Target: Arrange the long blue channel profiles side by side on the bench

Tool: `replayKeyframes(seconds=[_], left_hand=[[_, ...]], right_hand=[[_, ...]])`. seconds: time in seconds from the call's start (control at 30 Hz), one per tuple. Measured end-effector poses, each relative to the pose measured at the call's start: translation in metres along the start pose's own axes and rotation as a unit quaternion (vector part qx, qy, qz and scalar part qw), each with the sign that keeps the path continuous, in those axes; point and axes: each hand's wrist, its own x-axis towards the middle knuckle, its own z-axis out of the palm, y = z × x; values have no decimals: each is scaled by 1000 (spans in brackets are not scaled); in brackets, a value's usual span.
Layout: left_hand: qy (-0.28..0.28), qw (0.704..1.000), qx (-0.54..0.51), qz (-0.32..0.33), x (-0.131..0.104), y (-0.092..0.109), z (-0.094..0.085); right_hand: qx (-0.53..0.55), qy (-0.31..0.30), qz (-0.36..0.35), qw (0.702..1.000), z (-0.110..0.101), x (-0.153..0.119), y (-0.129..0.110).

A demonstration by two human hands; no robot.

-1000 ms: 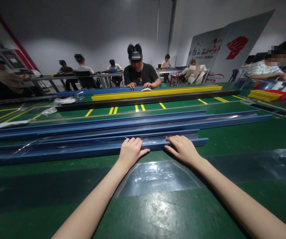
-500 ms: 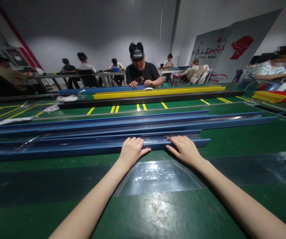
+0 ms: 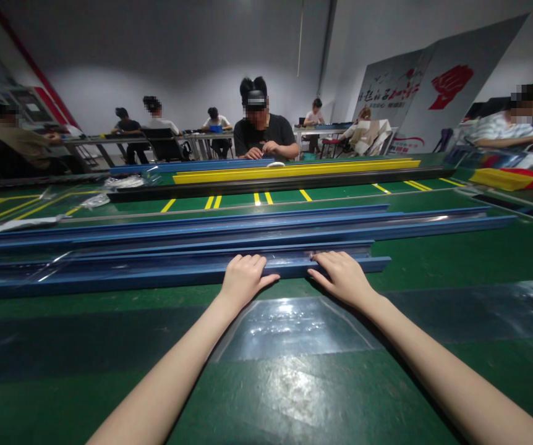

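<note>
A long blue U-shaped channel lies across the green table, its right end just past my hands. My left hand grips its near wall, fingers curled over the rim and thumb along the front. Further right, my right hand holds the same wall, with fingers reaching inside the channel and thumb in front. The fingertips of both hands are partly hidden. Behind it lie more blue channels, side by side. Beneath my forearms, a clear plastic sheet is spread on the tabletop.
Beyond the blue channels are a black strip and a yellow strip. A yellow tray stands at the right beside a red one. A person sits opposite, hands at the far edge; others work at tables behind.
My hands stay on the blue channel, with almost no movement apart from a slight shift of view. The hands of the person opposite have lifted and come closer together.
</note>
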Motion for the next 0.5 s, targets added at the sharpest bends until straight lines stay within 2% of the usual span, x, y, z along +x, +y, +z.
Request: replayKeyframes(seconds=[0.5], left_hand=[[23, 999, -13, -45, -1, 1, -1]], right_hand=[[-8, 0, 5, 1000, -1, 0, -2]])
